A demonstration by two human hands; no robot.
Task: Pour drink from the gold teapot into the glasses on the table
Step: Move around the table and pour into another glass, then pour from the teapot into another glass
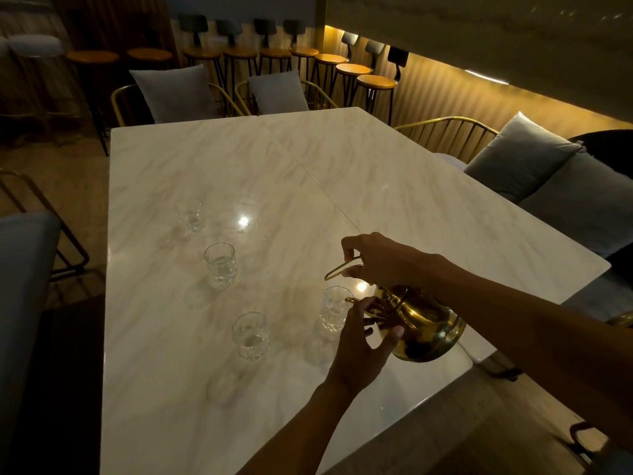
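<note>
Tilting toward the nearest glass (334,308), the gold teapot (423,323) shows a polished, round brass belly with a ribbed band near its base, held above the marble table (205,389) near its front right edge. I see its spout end just at that glass's rim; whether liquid runs I cannot tell in this dim light. My right hand (376,258) has fingers curled round the thin wire handle (342,269), which loops up and left of the pot. My left hand (363,341) rests on the pot's front by the spout, fingers spread and lightly bent, thumb against the belly. Three more clear ribbed glasses stand well apart to the left: one close (250,335), one in the middle (221,264), one farthest (190,216).
</note>
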